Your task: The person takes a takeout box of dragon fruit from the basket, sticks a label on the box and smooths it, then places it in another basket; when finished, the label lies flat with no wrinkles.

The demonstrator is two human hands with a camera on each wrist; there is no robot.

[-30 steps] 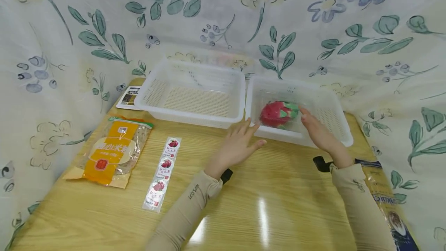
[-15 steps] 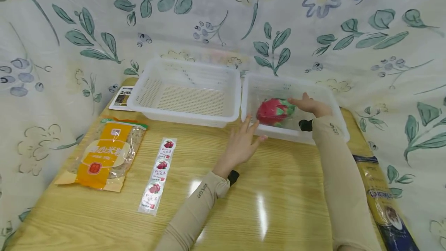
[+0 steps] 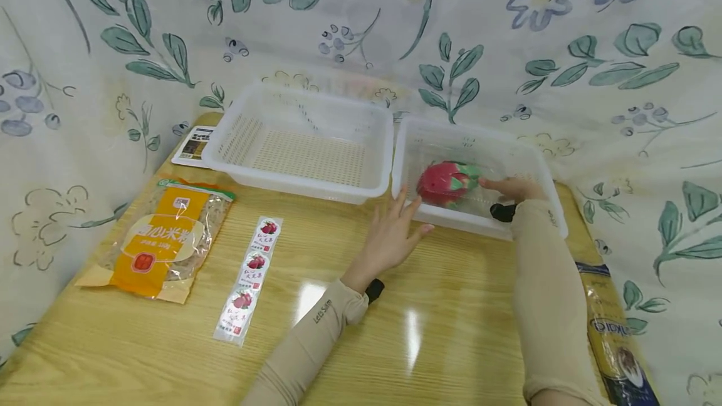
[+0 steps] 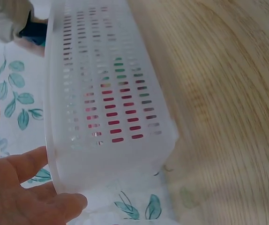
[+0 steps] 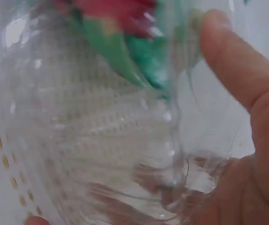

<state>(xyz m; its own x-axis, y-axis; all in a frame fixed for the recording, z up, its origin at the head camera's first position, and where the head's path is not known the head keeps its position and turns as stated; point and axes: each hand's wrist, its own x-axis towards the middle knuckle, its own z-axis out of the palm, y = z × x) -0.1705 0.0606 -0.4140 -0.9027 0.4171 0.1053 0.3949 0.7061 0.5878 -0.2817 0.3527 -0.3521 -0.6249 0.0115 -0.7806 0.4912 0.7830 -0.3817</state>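
Note:
A pink dragon fruit [image 3: 442, 184] with green tips lies inside a clear plastic box [image 5: 78, 126], within the right white basket [image 3: 468, 223]. My right hand [image 3: 520, 188] reaches into this basket at the box's right end. In the right wrist view its thumb [image 5: 235, 61] lies along the box's edge, and other fingers show through the plastic on the far side, gripping it. My left hand [image 3: 388, 240] rests at the basket's front left corner with spread fingers. The left wrist view has its fingertips at the rim, the fruit showing red through the slots.
A second white basket [image 3: 299, 189] adjoins on the left, with a small flat packet [image 3: 194, 146] beside it. An orange-labelled bag [image 3: 160, 240] and a strip of dragon fruit stickers [image 3: 248, 281] lie at left. A gold and navy pack [image 3: 615, 334] lies along the right edge.
My right hand has moved from above the right basket's front rim into the basket and lowered around the plastic box's right end. My left hand stays at the front left corner.

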